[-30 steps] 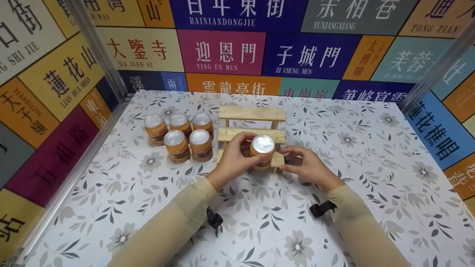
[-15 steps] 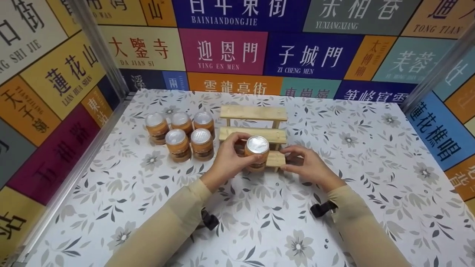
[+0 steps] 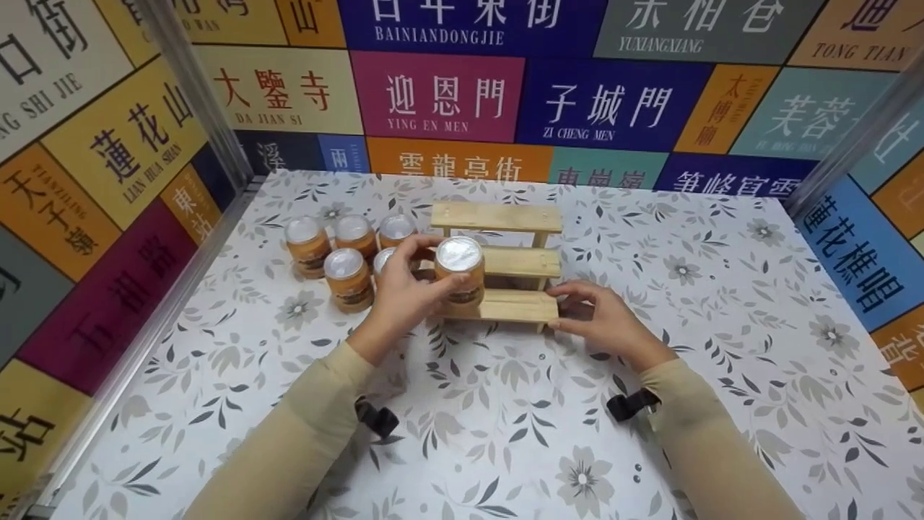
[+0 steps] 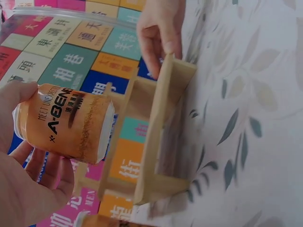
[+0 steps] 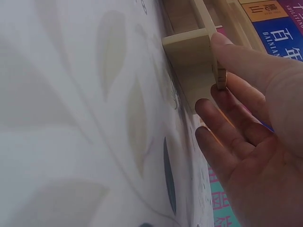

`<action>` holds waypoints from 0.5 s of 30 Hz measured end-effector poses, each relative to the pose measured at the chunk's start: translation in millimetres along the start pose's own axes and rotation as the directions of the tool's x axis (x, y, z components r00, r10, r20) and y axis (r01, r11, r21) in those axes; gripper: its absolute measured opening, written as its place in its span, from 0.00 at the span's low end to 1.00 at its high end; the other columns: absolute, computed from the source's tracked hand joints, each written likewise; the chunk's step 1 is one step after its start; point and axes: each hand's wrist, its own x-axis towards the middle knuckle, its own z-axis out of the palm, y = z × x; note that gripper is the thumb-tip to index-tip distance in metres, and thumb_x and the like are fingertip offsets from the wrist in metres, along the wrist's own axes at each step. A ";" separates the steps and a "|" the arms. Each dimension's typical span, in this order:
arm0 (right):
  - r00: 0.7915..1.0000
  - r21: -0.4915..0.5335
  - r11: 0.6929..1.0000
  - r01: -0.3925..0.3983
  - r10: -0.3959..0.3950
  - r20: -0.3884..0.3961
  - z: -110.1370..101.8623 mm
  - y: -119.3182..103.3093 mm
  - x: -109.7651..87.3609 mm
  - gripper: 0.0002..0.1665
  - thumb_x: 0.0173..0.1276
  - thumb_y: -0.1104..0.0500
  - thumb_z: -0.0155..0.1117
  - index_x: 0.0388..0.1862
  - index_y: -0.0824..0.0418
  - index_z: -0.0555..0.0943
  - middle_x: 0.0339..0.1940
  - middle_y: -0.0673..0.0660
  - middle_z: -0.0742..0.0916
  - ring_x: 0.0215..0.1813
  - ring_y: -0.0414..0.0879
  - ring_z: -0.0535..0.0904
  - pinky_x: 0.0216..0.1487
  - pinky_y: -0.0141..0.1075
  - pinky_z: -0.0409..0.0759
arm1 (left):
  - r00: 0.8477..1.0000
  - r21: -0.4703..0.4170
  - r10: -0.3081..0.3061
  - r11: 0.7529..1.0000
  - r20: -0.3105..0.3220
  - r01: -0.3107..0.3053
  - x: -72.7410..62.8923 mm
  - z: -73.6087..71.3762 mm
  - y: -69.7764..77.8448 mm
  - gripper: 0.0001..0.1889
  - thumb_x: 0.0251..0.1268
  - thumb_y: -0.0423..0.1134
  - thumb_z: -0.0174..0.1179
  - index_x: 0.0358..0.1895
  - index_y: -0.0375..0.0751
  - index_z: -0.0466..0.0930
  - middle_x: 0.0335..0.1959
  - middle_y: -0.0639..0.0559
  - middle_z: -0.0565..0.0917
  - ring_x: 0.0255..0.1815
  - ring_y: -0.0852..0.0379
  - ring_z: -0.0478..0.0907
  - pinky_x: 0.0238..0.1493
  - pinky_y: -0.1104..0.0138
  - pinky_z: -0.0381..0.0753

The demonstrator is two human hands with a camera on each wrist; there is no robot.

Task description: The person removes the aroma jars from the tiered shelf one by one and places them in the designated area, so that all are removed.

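Observation:
My left hand (image 3: 401,289) grips an orange-labelled can (image 3: 460,278) with a silver top, thumb on one side and fingers on the other. The can hangs over the left part of a three-step wooden display rack (image 3: 520,307); in the left wrist view a gap shows between the can (image 4: 66,124) and the boards. At the rack's right end my right hand (image 3: 603,318) pinches the lowest board. In the right wrist view its thumb (image 5: 232,49) lies on the board's face, with the index finger against the other side and the remaining fingers loosely bent.
Several matching cans (image 3: 349,280) stand upright in two rows left of the rack, one partly hidden by my left hand. A floral cloth (image 3: 498,426) covers the table. Panels with printed characters (image 3: 447,97) wall the back and sides.
My left hand has carried the can leftward and slightly back, from the rack's right part to its left end. The right hand has kept its hold on the rack, which stays in place.

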 end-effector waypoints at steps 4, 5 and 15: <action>1.000 0.010 1.000 0.007 -0.007 0.007 0.0 0.7 0.5 0.29 0.59 0.70 0.78 0.61 0.67 0.82 0.60 0.66 0.82 0.57 0.58 0.83 0.66 0.46 0.81 | 0.998 -0.007 0.004 1.000 -0.060 -0.005 1.9 -17.4 6.9 0.30 0.52 0.36 0.79 0.59 0.39 0.79 0.52 0.46 0.81 0.54 0.52 0.76 0.52 0.62 0.80; 1.000 0.011 1.000 0.006 -0.007 0.009 -0.3 0.8 0.5 0.29 0.60 0.70 0.78 0.61 0.67 0.82 0.60 0.66 0.82 0.56 0.58 0.83 0.66 0.47 0.81 | 0.997 -0.002 0.005 1.000 -0.073 -0.005 2.6 -21.3 8.2 0.30 0.52 0.36 0.79 0.59 0.38 0.78 0.52 0.46 0.81 0.54 0.52 0.76 0.52 0.64 0.80; 1.000 0.006 1.000 -0.017 0.017 0.005 -1.3 0.2 -0.9 0.29 0.60 0.68 0.78 0.61 0.65 0.82 0.60 0.65 0.82 0.58 0.57 0.83 0.68 0.44 0.80 | 0.982 0.024 0.014 1.000 -0.187 -0.009 7.4 -54.9 11.3 0.30 0.54 0.33 0.77 0.61 0.35 0.77 0.55 0.42 0.81 0.53 0.50 0.77 0.54 0.57 0.79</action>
